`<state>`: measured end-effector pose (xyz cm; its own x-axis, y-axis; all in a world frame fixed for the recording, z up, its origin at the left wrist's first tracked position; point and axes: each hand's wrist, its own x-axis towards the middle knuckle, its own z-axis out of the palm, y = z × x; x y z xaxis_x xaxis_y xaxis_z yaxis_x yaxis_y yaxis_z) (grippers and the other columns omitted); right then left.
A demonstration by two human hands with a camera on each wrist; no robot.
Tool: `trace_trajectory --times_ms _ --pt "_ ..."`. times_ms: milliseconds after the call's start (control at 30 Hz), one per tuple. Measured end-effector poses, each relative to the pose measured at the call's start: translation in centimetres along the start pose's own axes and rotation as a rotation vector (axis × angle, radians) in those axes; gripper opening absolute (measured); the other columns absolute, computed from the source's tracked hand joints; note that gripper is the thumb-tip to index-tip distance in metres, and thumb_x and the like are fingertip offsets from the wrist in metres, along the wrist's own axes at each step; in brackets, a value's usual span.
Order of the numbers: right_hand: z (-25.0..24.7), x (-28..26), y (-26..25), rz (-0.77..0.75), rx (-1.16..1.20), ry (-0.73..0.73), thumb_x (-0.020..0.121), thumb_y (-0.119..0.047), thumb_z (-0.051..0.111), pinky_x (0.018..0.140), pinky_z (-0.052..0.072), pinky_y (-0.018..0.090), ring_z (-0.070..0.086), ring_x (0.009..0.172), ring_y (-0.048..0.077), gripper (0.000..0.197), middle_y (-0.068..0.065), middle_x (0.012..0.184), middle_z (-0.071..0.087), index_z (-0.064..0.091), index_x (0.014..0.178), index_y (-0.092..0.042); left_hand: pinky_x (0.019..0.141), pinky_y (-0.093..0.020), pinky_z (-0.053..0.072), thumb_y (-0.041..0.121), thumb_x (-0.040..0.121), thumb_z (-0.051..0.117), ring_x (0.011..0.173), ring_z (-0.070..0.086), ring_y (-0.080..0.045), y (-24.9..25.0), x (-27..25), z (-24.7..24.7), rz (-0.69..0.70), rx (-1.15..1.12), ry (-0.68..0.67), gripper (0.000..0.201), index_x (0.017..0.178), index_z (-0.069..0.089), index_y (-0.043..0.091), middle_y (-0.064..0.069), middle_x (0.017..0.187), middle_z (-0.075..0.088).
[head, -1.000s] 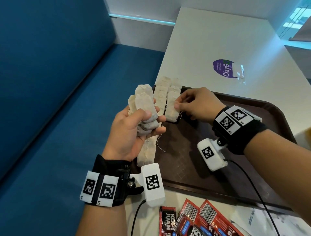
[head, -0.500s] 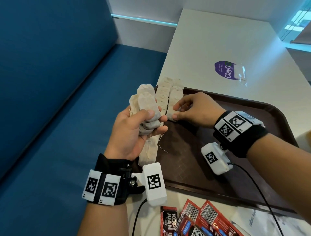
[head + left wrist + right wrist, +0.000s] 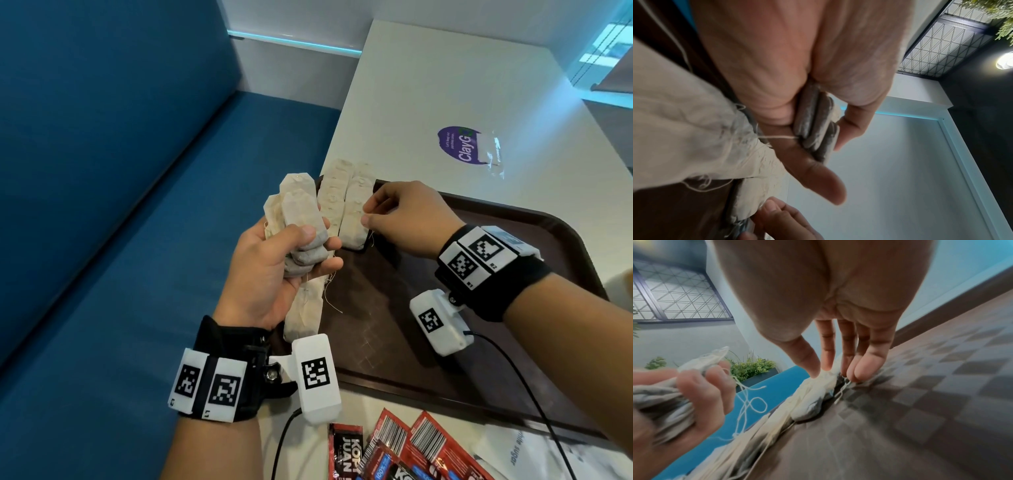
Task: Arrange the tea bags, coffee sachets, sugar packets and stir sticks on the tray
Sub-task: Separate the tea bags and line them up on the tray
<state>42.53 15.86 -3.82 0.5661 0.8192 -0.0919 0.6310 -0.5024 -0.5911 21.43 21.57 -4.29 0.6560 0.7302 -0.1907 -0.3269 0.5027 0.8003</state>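
Observation:
My left hand [image 3: 315,245] grips a bundle of several beige tea bags [image 3: 298,216] upright, just left of the brown tray [image 3: 445,342]. The left wrist view shows their grey ends [image 3: 813,116] clamped between thumb and fingers. More tea bags [image 3: 337,195] lie in a row along the tray's left edge, and one [image 3: 303,315] lies nearer me. My right hand [image 3: 368,214] reaches over the tray, with its straight fingertips [image 3: 816,373] touching the rightmost tea bag [image 3: 352,222] of the row. Loose strings trail from the bags.
Red and black coffee sachets [image 3: 411,448] and a white sugar packet [image 3: 534,455] lie on the white table [image 3: 445,85] in front of the tray. A purple sticker [image 3: 459,145] is on the table beyond it. A blue bench [image 3: 137,240] runs along the left.
The right hand has laid its tea bag down beside the row, and its fingers have shifted up along the bag's edge. The left hand still holds its bundle in the same spot.

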Motion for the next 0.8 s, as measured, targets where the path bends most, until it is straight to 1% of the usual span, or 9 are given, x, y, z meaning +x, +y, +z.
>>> trace_trajectory --times_ms 100,200,267,400,500,600,733,767,800 --pt "-0.4 0.5 -0.3 0.013 -0.009 0.023 0.087 -0.024 0.072 0.066 0.042 0.014 0.064 0.08 0.004 0.008 -0.009 0.085 0.069 0.072 0.095 -0.021 0.06 -0.032 0.059 -0.002 0.095 0.053 0.084 0.073 -0.028 0.0 0.0 0.0 -0.001 0.009 -0.002 0.019 0.11 0.064 -0.001 -0.014 0.096 0.069" --pt "-0.8 1.2 -0.4 0.047 0.035 0.035 0.086 -0.022 0.072 0.08 0.054 0.026 0.068 0.085 0.013 0.009 -0.006 0.086 0.072 0.073 0.094 -0.02 0.06 -0.032 0.06 -0.003 0.096 0.052 0.083 0.073 -0.028 0.1 0.0 0.0 -0.006 0.014 -0.001 0.017 0.108 0.064 -0.002 -0.015 0.094 0.069" --pt "-0.9 1.7 -0.4 0.06 0.056 0.026 0.086 -0.021 0.072 0.088 0.058 0.033 0.069 0.086 0.014 0.009 -0.005 0.086 0.073 0.074 0.094 -0.021 0.061 -0.032 0.06 -0.002 0.097 0.051 0.084 0.072 -0.028 0.0 0.0 0.1 -0.009 0.014 -0.001 0.019 0.111 0.063 -0.002 -0.015 0.095 0.069" --pt "-0.9 2.6 -0.8 0.056 0.086 0.017 0.085 -0.02 0.072 0.09 0.06 0.041 0.07 0.089 0.017 0.007 -0.004 0.088 0.073 0.075 0.091 -0.022 0.061 -0.032 0.059 -0.002 0.097 0.051 0.085 0.072 -0.028 0.1 0.1 0.0 -0.015 0.018 -0.003 0.019 0.112 0.063 -0.002 -0.015 0.095 0.069" --pt "-0.7 2.9 -1.1 0.051 0.067 0.003 0.085 -0.019 0.071 0.09 0.06 0.041 0.07 0.089 0.018 0.007 -0.004 0.088 0.073 0.075 0.09 -0.022 0.062 -0.033 0.06 -0.002 0.097 0.051 0.085 0.072 -0.029 0.0 0.1 -0.1 -0.014 0.012 -0.001 0.02 0.114 0.062 -0.004 -0.016 0.096 0.068" --pt "-0.9 2.8 -1.0 0.062 0.029 0.013 0.085 -0.018 0.07 0.089 0.059 0.038 0.069 0.088 0.018 0.007 -0.005 0.087 0.073 0.074 0.09 -0.022 0.061 -0.032 0.059 -0.002 0.097 0.051 0.085 0.072 -0.029 0.0 0.1 -0.1 -0.011 0.001 0.0 0.022 0.117 0.06 -0.005 -0.017 0.096 0.069" --pt "-1.7 1.4 -1.1 0.038 0.011 0.044 0.086 -0.018 0.07 0.074 0.051 0.023 0.068 0.089 0.015 0.009 -0.005 0.088 0.072 0.075 0.092 -0.022 0.062 -0.032 0.06 -0.002 0.097 0.051 0.085 0.072 -0.029 0.1 0.1 -0.1 -0.012 -0.005 -0.015 0.023 0.118 0.06 -0.005 -0.016 0.096 0.069" --pt "-1.9 0.8 -1.3 0.015 0.042 0.05 0.086 -0.019 0.072 0.073 0.052 0.023 0.068 0.085 0.014 0.008 -0.004 0.088 0.073 0.075 0.093 -0.022 0.062 -0.032 0.06 -0.002 0.097 0.052 0.086 0.072 -0.03 0.0 0.2 -0.1 -0.014 -0.002 -0.023 0.023 0.118 0.06 -0.006 -0.015 0.094 0.069" --pt "-2.2 0.2 -1.7 -0.014 0.108 0.046 0.087 -0.02 0.074 0.075 0.055 0.027 0.068 0.08 0.013 0.007 -0.001 0.089 0.074 0.075 0.093 -0.021 0.061 -0.032 0.059 -0.002 0.097 0.052 0.087 0.072 -0.031 0.0 0.1 -0.1 -0.016 0.002 -0.031 0.024 0.119 0.059 -0.007 -0.015 0.092 0.069"
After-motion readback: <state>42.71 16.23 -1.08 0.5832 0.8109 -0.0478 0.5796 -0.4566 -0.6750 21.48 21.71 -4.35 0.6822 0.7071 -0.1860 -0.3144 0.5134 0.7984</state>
